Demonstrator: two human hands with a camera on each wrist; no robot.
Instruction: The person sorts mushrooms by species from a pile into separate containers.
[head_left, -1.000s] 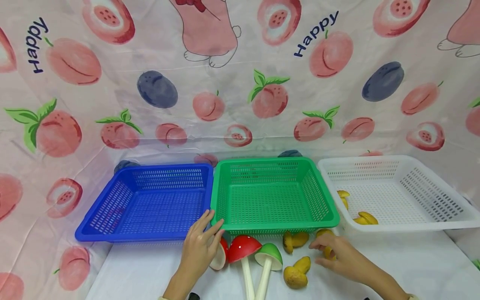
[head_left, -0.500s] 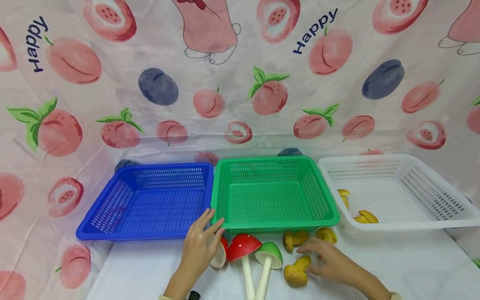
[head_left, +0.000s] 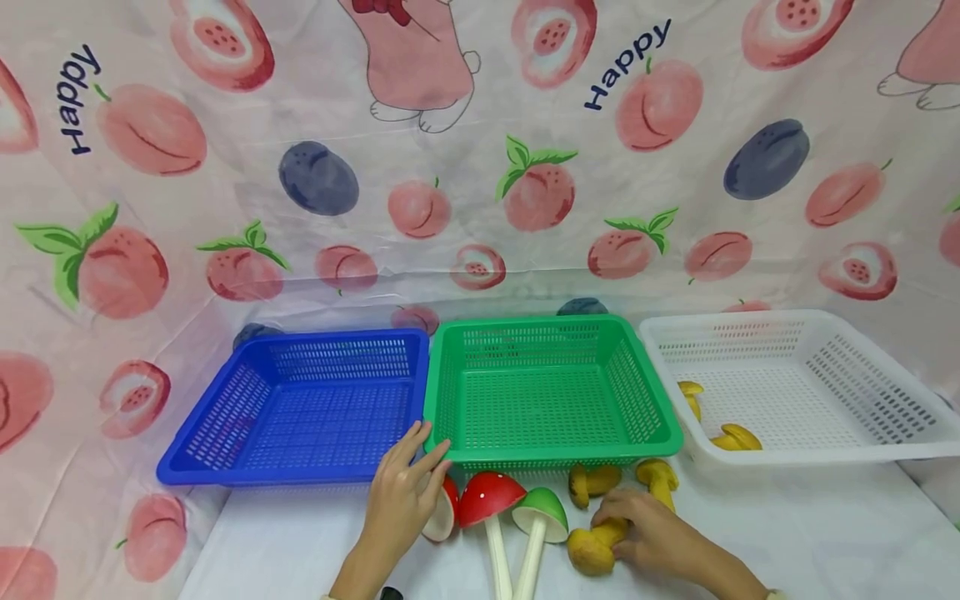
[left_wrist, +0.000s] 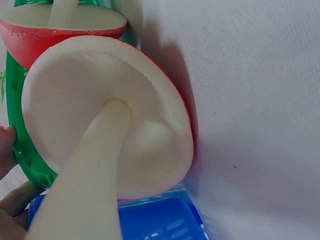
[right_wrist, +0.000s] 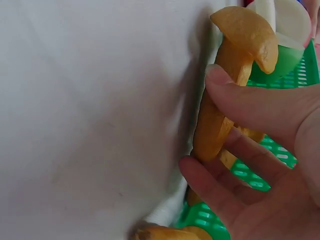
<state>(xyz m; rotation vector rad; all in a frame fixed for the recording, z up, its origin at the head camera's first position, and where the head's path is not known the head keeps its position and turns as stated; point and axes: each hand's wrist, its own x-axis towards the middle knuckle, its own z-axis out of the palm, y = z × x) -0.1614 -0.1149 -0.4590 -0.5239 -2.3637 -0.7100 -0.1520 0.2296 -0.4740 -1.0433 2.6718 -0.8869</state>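
My right hand [head_left: 656,533] pinches the stem of a yellow toy mushroom [head_left: 590,552] lying on the white cloth. In the right wrist view, the thumb crosses the stem of this mushroom [right_wrist: 220,112] and the fingers curl behind it. My left hand [head_left: 400,493] lies with extended fingers at the front corner where the green basket [head_left: 555,456] meets the blue basket [head_left: 300,477]. Partly behind that hand is a red-capped mushroom [head_left: 444,515], whose pale underside fills the left wrist view. To its right stand another red mushroom [head_left: 491,497] and a green-capped mushroom [head_left: 543,510].
Two more yellow mushrooms lie beyond the right hand: one against the green basket's front [head_left: 600,481], another toward the white basket [head_left: 832,455]. Inside the white basket are two yellow mushrooms [head_left: 740,436]. A small black object [head_left: 391,593] shows at the bottom edge. Fruit-printed cloth hangs behind.
My right hand has moved left and toward me, away from the yellow mushroom near the white basket, and has taken hold of the nearest yellow mushroom. The left hand has stayed in place.
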